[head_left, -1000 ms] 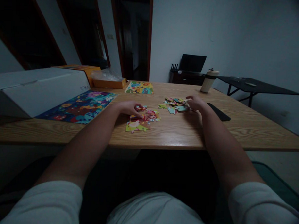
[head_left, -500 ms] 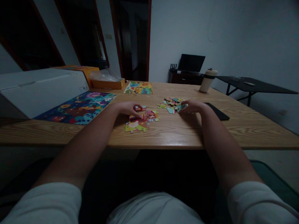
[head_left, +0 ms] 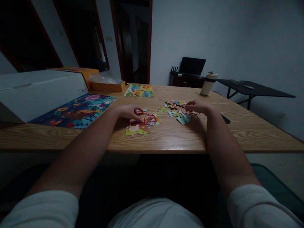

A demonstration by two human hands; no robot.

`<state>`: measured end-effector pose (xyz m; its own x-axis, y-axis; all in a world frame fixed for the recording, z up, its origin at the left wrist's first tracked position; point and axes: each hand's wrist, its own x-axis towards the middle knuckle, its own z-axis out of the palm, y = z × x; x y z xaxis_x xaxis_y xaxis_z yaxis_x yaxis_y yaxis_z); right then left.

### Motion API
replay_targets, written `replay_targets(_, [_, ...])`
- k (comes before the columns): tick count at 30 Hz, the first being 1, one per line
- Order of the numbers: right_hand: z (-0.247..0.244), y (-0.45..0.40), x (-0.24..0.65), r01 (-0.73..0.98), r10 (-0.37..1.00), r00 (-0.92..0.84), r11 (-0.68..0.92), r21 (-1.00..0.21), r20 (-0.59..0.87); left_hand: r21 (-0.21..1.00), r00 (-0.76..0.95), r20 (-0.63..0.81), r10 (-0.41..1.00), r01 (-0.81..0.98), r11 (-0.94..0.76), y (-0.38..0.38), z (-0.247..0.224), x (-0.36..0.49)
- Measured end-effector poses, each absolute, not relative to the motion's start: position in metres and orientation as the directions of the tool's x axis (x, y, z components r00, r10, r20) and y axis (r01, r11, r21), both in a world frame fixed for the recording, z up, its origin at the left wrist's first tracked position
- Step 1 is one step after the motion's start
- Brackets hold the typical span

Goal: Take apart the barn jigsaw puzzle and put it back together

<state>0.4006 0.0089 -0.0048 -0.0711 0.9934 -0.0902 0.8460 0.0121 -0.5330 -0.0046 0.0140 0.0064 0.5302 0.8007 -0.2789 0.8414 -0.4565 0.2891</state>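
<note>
My left hand (head_left: 129, 112) lies on the left side of a partly joined jigsaw puzzle (head_left: 138, 129), thumb and fingers apart and nothing gripped. The joined part shows yellow-green, red and brown printing. To its right is a heap of loose puzzle pieces (head_left: 172, 104). Over the heap's right edge hovers my right hand (head_left: 197, 107), its fingers bent downward and apart, with no piece visible in them. Just below that hand, a pale blue puzzle piece (head_left: 183, 118) lies on the table. Pieces under the right palm are partly hidden.
A dark blue illustrated sheet (head_left: 77, 111) lies beside a white box (head_left: 40, 93) on the left. Farther back are a yellow picture sheet (head_left: 140, 90) and an orange tray (head_left: 108, 87) with clear plastic. A cup (head_left: 208, 84) and a dark flat object (head_left: 226, 119) are on the right.
My right hand has lifted slightly off the pale blue piece, which now lies nearer to me. My left hand stays on the puzzle. The view has shifted slightly.
</note>
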Motion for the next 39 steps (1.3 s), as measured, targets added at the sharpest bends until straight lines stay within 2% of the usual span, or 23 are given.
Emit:
replay_targets(5, [-0.018, 0.029, 0.385, 0.904, 0.99, 0.129, -0.093, -0.417, 0.058, 0.284, 0.524, -0.291, 0.801, 0.846, -0.451, 0.011, 0.008, -0.003])
replay_targets(12, [-0.031, 0.065, 0.353, 0.978, 0.998, -0.064, 0.059, -0.2, -0.019, 0.297, 0.518, -0.304, 0.8, 0.849, -0.437, 0.003, 0.013, -0.001])
replay_targets(16, [-0.027, 0.071, 0.363, 0.982, 0.973, -0.126, 0.151, -0.118, 0.196, 0.297, 0.514, -0.29, 0.807, 0.85, -0.434, 0.005, 0.011, -0.001])
replay_targets(18, [-0.024, 0.069, 0.371, 0.97, 0.954, -0.107, 0.162, -0.179, 0.281, 0.299, 0.529, -0.283, 0.8, 0.841, -0.451, 0.008, 0.01, -0.001])
replay_targets(22, [-0.02, 0.063, 0.382, 0.864, 0.937, -0.017, 0.19, -0.466, 0.35, 0.271, 0.536, -0.29, 0.793, 0.841, -0.469, 0.011, 0.008, -0.003])
replay_targets(27, [-0.027, 0.058, 0.386, 0.691, 0.942, 0.064, 0.197, -0.695, 0.33, 0.279, 0.554, -0.282, 0.783, 0.828, -0.486, 0.013, 0.007, -0.005])
replay_targets(33, [-0.03, 0.048, 0.386, 0.654, 0.973, 0.076, 0.115, -0.748, 0.216, 0.295, 0.55, -0.291, 0.783, 0.83, -0.474, 0.017, 0.004, -0.008])
replay_targets(37, [-0.021, 0.045, 0.376, 0.564, 0.957, 0.057, 0.204, -0.8, 0.285, 0.294, 0.536, -0.292, 0.792, 0.838, -0.459, 0.014, 0.006, -0.006])
replay_targets(39, [-0.011, 0.04, 0.363, 0.545, 0.935, 0.015, 0.29, -0.787, 0.355, 0.287, 0.528, -0.293, 0.797, 0.844, -0.454, 0.011, 0.008, -0.005])
